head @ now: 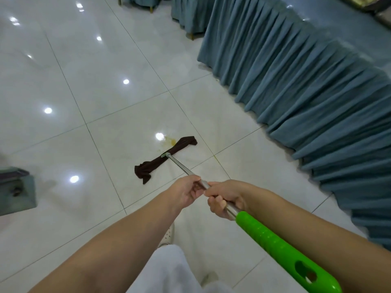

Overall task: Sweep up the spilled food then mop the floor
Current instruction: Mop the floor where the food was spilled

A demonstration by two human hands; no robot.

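Observation:
A mop with a metal pole (181, 166) and a bright green handle end (275, 248) reaches from me down to the white tiled floor (84, 81). Its dark brown cloth head (164, 158) lies flat on the tiles, right beside a small yellowish stain (171, 141). My left hand (187, 192) grips the pole further down. My right hand (225, 199) is closed around the pole just above the green part. The two hands nearly touch.
A long table with a pleated blue skirt (306, 85) runs along the right side. More blue-covered furniture (186, 11) stands at the far top. A grey-green dustpan (17, 189) with scraps sits at the left edge. My white trousers and shoe (169, 233) are below.

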